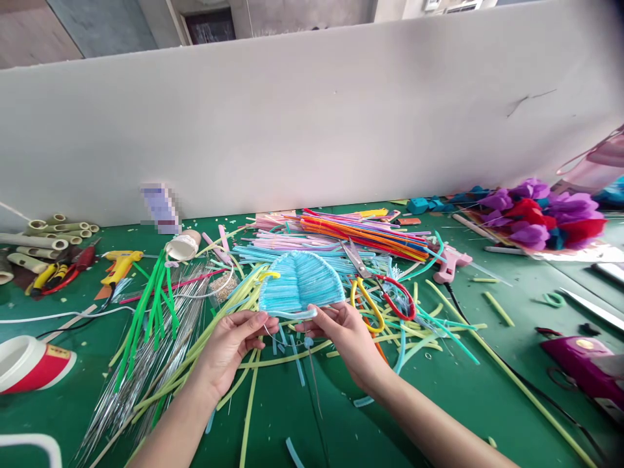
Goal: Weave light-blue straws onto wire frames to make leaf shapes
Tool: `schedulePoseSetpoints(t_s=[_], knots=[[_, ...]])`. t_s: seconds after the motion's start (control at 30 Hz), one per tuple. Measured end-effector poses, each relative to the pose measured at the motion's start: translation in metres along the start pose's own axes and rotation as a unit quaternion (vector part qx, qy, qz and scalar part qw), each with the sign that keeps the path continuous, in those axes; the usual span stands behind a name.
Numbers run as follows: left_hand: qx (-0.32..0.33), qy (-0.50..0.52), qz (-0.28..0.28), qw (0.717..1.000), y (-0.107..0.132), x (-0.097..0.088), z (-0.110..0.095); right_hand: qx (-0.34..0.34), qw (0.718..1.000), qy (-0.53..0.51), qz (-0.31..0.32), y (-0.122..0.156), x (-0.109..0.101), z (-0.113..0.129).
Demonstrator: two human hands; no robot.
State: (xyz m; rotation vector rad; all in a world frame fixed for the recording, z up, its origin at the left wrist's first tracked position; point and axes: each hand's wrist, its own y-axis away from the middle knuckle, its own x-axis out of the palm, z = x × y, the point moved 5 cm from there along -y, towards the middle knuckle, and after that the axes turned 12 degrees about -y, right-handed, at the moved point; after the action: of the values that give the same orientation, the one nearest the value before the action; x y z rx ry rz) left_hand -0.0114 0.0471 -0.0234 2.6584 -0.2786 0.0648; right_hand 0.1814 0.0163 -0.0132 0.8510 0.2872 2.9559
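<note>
A fan-shaped piece of light blue straws (pixel 299 283), ribbed and rounded at the top, is held up over the green table (pixel 341 416). My left hand (pixel 229 348) pinches its lower left edge with closed fingers. My right hand (pixel 347 336) grips the lower right edge, where a pale blue strip runs along the bottom. A thin wire hangs down from the piece between my hands. Loose blue, yellow and green straws (pixel 273 354) lie beneath it.
Scissors with yellow and red handles (pixel 375 289) lie just right of the piece. A heap of coloured straws (pixel 365 237) sits behind. Yellow glue gun (pixel 119 263), green strips (pixel 146 309) and silver wires (pixel 146 377) are left; pink glue gun (pixel 451 260) and paper flowers (pixel 541 218) right. A white wall (pixel 312 130) closes the back.
</note>
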Motion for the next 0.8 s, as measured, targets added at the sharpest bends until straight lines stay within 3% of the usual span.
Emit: schedulePoseSetpoints(t_s=[0.23,0.4,0.6,0.7,0.8], knots=[[0.039,-0.023,-0.035,0.998,0.0,0.005,-0.002,0.017,0.999,-0.03,-0.01,-0.001,-0.002,0.002],[0.037,0.042,0.045,0.997,0.003,0.018,-0.005,0.06,0.992,-0.106,-0.04,-0.003,-0.009,0.001],[0.002,0.163,0.173,0.971,0.01,0.033,-0.009,0.082,0.995,-0.034,0.044,-0.004,-0.003,-0.003],[-0.028,0.168,0.146,0.974,0.009,0.034,-0.003,0.078,0.993,0.028,0.088,-0.003,0.003,-0.007],[-0.035,0.156,0.051,0.986,0.003,0.023,0.003,0.076,0.99,0.055,0.109,-0.002,0.005,-0.009]])
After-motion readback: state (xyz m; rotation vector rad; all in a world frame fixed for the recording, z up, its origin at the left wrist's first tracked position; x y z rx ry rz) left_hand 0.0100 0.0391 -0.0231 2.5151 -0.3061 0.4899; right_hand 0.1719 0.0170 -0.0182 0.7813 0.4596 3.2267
